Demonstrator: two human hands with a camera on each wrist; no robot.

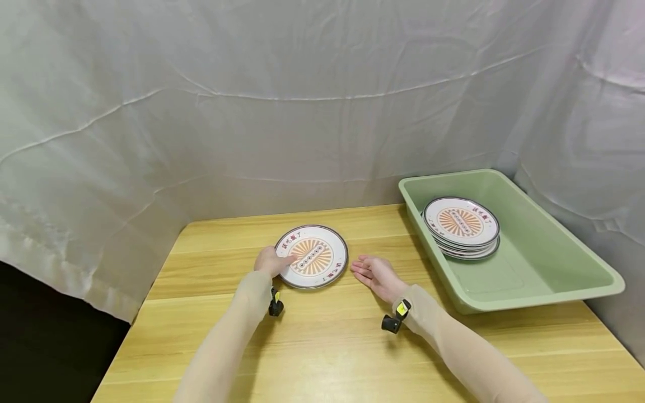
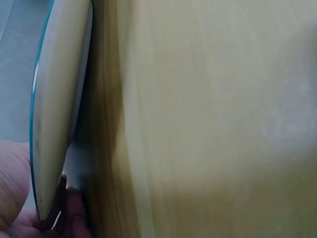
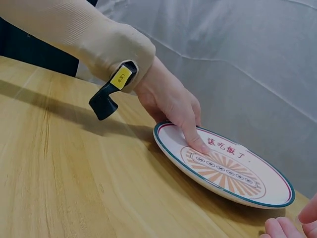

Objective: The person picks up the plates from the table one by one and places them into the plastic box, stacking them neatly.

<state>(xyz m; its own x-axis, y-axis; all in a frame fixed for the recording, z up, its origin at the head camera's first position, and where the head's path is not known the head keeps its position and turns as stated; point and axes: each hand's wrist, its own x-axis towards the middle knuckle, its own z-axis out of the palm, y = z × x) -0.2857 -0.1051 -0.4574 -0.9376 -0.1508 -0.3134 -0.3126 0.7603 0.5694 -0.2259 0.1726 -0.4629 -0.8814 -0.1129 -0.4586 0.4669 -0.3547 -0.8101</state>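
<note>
A round white plate point(image 1: 322, 240) with a dark rim, an orange sunburst and red characters is tilted just above the wooden table. My left hand point(image 1: 270, 261) grips its left edge, thumb on top and fingers underneath, as the right wrist view shows on the plate point(image 3: 270, 186). Seen edge-on in the left wrist view, the plate point(image 2: 57, 99) has its underside off the wood. Just right of the plate, my right hand point(image 1: 379, 275) is held palm up with fingers extended, apart from the rim and holding nothing.
On the right of the table point(image 1: 322, 347) stands a green plastic basin point(image 1: 534, 280). A stack of similar plates point(image 1: 461, 224) lies at its left side. A grey curtain point(image 1: 302, 140) hangs behind the table and along both sides.
</note>
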